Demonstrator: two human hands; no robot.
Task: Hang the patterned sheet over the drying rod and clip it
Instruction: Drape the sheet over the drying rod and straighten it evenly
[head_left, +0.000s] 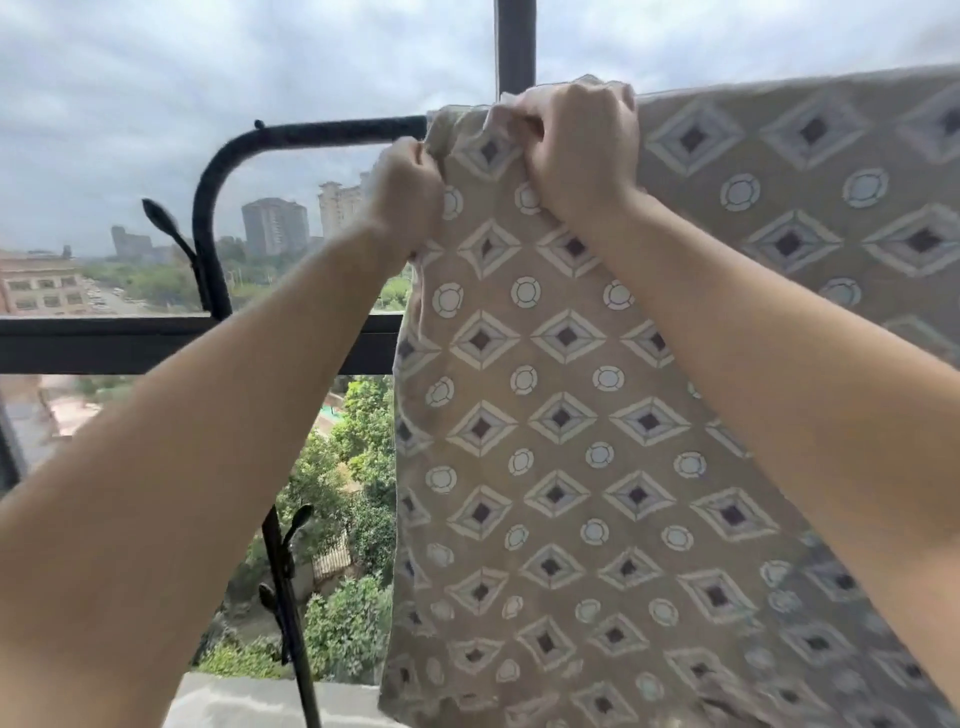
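The patterned sheet (545, 415), tan with white diamonds and circles, hangs draped over the black drying rod (332, 130) and falls down the middle and right of the view. My left hand (402, 195) grips the sheet's left edge just below the rod. My right hand (576, 150) grips a bunched fold at the sheet's top, where it covers the rod. No clip can be made out in either hand.
The rod curves down at its left end (208, 208) to a black window frame bar (156, 343). A vertical black post (514, 47) rises behind my right hand. Black ornamental grille pieces (285, 582) stand lower left. Beyond lie trees and buildings far below.
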